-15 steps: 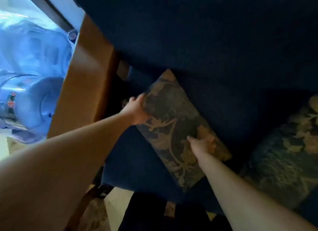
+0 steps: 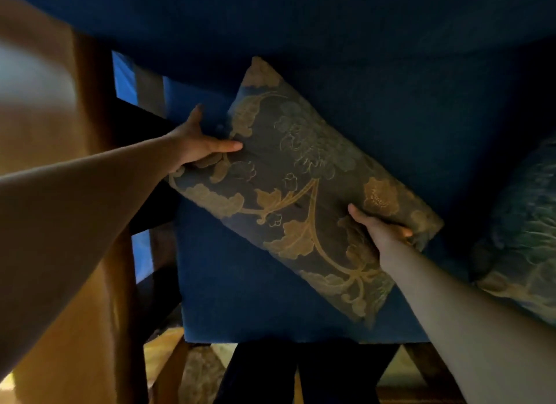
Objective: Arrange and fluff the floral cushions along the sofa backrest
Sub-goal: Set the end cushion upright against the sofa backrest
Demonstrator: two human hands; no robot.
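both hands are gripping the floral cushion [image 2: 301,187], tilted against the sofa backrest [image 2: 421,118]: left hand [image 2: 195,146] splayed, right hand [image 2: 379,227] closed on its edge. squaring and fluffing are remaining; second cushion [image 2: 523,232] is waiting.

— Where is there room to reach in?

— The blue seat [image 2: 240,283] lies bare in front of the floral cushion [image 2: 301,187], and the backrest [image 2: 406,118] is bare to its upper right.

— What blocks the sides?

— The wooden armrest [image 2: 90,103] closes the left, near the left hand [image 2: 195,145]. A second floral cushion [image 2: 523,223] fills the right end, near the right hand [image 2: 379,229].
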